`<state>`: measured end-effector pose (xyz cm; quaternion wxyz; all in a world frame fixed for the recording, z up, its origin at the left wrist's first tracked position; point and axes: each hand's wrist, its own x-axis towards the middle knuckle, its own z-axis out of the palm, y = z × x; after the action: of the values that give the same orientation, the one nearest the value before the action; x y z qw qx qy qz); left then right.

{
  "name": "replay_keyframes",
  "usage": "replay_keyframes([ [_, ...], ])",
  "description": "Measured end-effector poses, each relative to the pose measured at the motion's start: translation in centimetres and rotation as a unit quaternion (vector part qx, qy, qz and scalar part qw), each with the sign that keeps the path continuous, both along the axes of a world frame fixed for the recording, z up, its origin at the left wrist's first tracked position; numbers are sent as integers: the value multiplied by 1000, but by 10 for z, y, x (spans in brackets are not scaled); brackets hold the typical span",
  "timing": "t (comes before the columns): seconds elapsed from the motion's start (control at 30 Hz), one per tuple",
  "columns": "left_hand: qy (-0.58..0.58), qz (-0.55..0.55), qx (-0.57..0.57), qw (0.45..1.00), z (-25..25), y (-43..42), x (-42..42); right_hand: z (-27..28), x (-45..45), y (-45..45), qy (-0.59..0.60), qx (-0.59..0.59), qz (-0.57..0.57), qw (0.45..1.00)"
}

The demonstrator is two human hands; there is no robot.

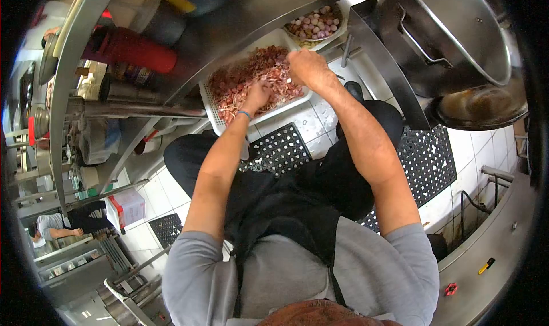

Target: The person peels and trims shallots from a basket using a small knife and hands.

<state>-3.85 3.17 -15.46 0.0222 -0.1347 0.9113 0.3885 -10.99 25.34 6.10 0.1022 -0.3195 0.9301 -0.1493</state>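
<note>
A white perforated plastic basket (286,107) sits on the floor between my knees. Inside it lies a heap of small reddish-brown pieces (246,68) mixed with pale thin shreds; I cannot tell exactly what they are. My left hand (260,94), with a blue band at the wrist, is down in the heap with its fingers curled. At the basket's right side my right hand (309,68) is closed like a fist over the pieces. Whatever either hand grips is hidden. Behind the basket stands a bowl of peeled shallots (314,24), pinkish and white.
A steel shelf edge (251,31) passes just above the basket. To the right rise a large steel pot (452,34) and a browned pan (480,106). Black perforated mats (280,146) lie on white tiles. Far left, another person (57,229) is near a red-and-white box (127,207).
</note>
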Motion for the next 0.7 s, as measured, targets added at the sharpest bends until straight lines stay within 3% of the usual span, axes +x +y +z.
replay_keyframes([
  [0.03, -21, -41, 18, 999, 39, 0, 4, -3, -1, -2, -12, -9, 3, 1000],
  [0.13, -157, 89, 335, 925, 63, -26, -2, -10, -4, -16, -48, -46, 22, 998],
  [0.17, -161, 57, 378, 910, 74, -37, -1, -12, -3, -21, -63, -61, 32, 996],
  [0.3, -113, 93, 476, 867, 147, -34, 15, -27, 4, -42, -104, -136, 79, 982],
  [0.43, -57, 122, 611, 780, 177, -43, 31, -23, 16, -53, -179, -208, 77, 959],
  [0.53, -23, 127, 666, 734, 164, -49, 36, -22, 22, -60, -204, -241, 40, 948],
  [0.67, 11, 124, 681, 721, 160, -33, 32, -22, 23, -63, -205, -248, 20, 946],
  [0.7, -2, 113, 714, 691, 159, -32, 30, -27, 21, -64, -197, -254, 17, 947],
])
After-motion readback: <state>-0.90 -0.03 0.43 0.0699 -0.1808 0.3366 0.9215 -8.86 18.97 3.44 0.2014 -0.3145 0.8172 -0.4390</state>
